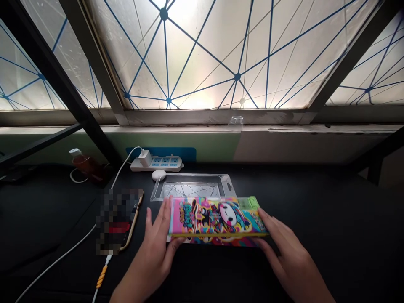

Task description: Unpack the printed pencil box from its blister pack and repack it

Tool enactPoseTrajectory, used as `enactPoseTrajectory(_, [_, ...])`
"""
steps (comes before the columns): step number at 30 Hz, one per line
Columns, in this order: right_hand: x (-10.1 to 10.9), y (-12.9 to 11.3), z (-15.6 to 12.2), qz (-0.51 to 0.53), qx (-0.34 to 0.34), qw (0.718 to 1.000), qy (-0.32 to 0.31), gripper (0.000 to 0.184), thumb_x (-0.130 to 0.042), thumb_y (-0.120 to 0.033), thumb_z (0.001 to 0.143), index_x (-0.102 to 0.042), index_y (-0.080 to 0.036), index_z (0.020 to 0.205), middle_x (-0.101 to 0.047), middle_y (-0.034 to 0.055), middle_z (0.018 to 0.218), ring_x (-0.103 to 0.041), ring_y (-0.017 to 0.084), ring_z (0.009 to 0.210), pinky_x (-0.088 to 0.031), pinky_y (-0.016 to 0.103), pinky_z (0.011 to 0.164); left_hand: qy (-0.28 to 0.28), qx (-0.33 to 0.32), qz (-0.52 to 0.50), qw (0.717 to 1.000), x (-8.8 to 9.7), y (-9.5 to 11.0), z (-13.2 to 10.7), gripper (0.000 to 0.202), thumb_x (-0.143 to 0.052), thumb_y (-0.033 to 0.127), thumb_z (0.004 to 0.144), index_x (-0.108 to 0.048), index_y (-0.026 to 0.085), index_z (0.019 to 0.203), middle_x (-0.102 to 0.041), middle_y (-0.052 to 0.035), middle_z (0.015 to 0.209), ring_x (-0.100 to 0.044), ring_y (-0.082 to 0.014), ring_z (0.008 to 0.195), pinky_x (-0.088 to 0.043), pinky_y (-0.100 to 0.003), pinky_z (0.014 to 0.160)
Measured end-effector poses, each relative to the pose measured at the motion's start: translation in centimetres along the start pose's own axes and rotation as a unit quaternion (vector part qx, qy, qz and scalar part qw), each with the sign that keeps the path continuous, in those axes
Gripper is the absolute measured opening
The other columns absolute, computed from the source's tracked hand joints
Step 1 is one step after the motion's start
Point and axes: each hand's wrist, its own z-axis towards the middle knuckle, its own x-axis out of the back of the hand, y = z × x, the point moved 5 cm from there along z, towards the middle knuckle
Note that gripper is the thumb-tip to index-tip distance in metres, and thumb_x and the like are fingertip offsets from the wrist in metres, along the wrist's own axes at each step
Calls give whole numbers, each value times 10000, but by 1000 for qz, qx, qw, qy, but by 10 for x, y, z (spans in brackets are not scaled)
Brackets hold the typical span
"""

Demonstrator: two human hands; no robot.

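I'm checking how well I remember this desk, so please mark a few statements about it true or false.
1. The left hand and right hand hold opposite ends of the cartoon-printed pencil box. True.
2. The phone lies to the right of the right hand. False: the phone lies to the left of the left hand.
3. A white charger is plugged into the power strip. True.
4. The bottle of brown liquid sits on the window sill. False: the bottle of brown liquid is on the black table, and a clear cup is on the window sill.
5. A clear plastic tray lies behind the pencil box. True.
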Motion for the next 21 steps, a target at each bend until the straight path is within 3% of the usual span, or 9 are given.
enactPoseTrajectory(2, [-8,4,28,20,8,1000,-15,635,-514,-278,1021,-276,-234,1608,-633,121,1407,-641,299,1234,-555,454,1015,14,11,25,1000,11,-9,20,709,-350,318,1065,75,260,1629,-217,-168,1681,-145,-332,1557,-70,-699,1205])
enactPoseTrajectory(5, [-41,8,69,50,39,996,-59,563,-487,-291,1035,-344,-199,1572,-649,140,1386,-618,294,1273,-531,480,1047,29,91,12,995,20,-35,50,630,-318,356,1062,-112,180,1631,-267,-182,1662,-123,-335,1560,-75,-694,1205])
enactPoseTrajectory(7, [-68,11,87,80,42,990,-111,477,-440,-277,1045,-437,-172,1511,-640,143,1398,-594,288,1305,-481,517,1100,47,170,-9,984,21,-55,62,574,-300,370,1063,-256,182,1604,-288,-166,1659,-173,-340,1552,-146,-648,1219])
enactPoseTrajectory(10, [-96,12,94,93,30,985,-144,443,-381,-265,1055,-486,-147,1469,-623,156,1418,-566,285,1338,-462,524,1118,44,227,-52,972,11,-72,66,578,-335,381,1053,-317,161,1587,-352,-170,1631,-292,-335,1521,-313,-528,1200])
enactPoseTrajectory(16, [-102,12,79,57,16,980,-191,593,-451,-417,1042,-344,-171,1570,-437,177,1577,-361,319,1484,-424,561,1133,40,217,-88,971,-5,-65,59,607,-306,388,1061,-241,145,1614,-384,-158,1618,-362,-301,1496,-383,-461,1170])
enactPoseTrajectory(19, [-100,13,75,1,21,979,-202,616,-463,-475,1029,-387,-153,1549,-262,203,1656,-255,366,1522,-412,601,1113,41,199,-64,977,-10,-58,57,588,-306,404,1058,-334,140,1582,-277,-139,1668,-337,-311,1506,-358,-472,1188])
enactPoseTrajectory(21, [-95,10,77,-25,31,983,-181,594,-467,-478,1025,-442,-133,1508,-224,229,1662,-242,399,1521,-382,646,1105,38,191,-20,981,-11,-54,55,567,-301,397,1056,-410,132,1545,-265,-141,1672,-319,-331,1511,-340,-517,1191])
